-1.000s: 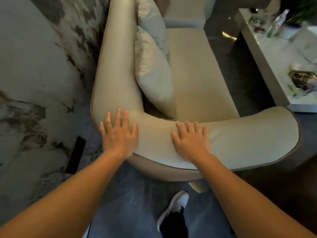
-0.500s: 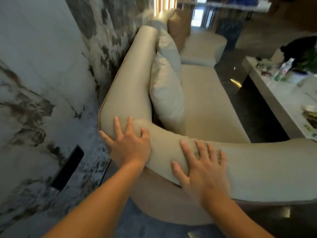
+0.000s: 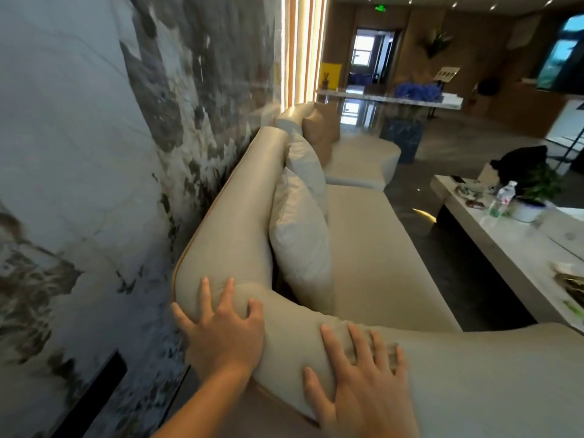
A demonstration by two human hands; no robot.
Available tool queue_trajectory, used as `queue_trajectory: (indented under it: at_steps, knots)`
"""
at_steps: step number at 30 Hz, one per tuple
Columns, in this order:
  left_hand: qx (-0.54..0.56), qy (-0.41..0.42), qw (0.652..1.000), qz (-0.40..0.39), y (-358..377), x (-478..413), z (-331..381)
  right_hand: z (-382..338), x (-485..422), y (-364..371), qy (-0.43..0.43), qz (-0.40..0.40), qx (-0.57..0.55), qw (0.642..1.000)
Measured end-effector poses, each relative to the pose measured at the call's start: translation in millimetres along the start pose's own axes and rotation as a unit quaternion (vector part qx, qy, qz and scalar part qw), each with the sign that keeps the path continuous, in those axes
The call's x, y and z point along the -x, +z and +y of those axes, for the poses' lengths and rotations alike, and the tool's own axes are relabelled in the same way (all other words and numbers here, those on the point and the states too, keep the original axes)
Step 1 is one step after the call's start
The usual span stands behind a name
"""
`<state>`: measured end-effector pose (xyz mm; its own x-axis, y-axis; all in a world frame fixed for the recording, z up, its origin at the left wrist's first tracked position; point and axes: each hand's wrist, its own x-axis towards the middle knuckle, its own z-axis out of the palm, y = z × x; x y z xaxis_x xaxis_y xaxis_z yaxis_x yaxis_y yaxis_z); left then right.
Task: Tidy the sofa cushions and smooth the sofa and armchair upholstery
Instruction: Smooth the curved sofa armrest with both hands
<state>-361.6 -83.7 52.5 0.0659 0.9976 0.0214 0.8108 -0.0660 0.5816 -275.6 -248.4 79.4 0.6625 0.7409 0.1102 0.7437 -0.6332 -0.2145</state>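
Both hands, left hand and right hand, lie flat and released on the sofa armrest's wall-side corner, having slid outward since earlier; smoothing continues, cushions untouched.

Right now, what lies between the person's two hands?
Head view: only bare beige upholstery of the sofa arm lies between the left hand and the right hand; both press flat on it.

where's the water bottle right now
In the head view the water bottle stands far right on the pale coffee table, beside a potted plant.
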Motion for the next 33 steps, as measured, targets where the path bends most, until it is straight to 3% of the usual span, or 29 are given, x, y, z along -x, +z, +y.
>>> queue_trajectory:
  at_steps: [11, 21, 28, 33]
  knots:
    - [-0.017, 0.042, 0.999, 0.007, 34.1, -116.1, 26.8, -29.8, -101.0, 25.5, 0.012, 0.026, 0.015, 0.999]
    - [0.010, 0.043, 0.999, 0.003, 32.8, -159.7, 25.3, -53.7, -133.3, 46.3, 0.018, 0.065, -0.003, 0.998]
    - [-0.009, 0.057, 0.998, -0.005, 26.7, -172.8, 21.1, -64.3, -139.4, 52.3, 0.019, 0.051, 0.012, 0.998]
    - [-0.002, 0.048, 0.999, -0.018, 21.7, -177.3, 19.9, -66.3, -143.3, 59.6, 0.011, -0.009, 0.031, 0.999]
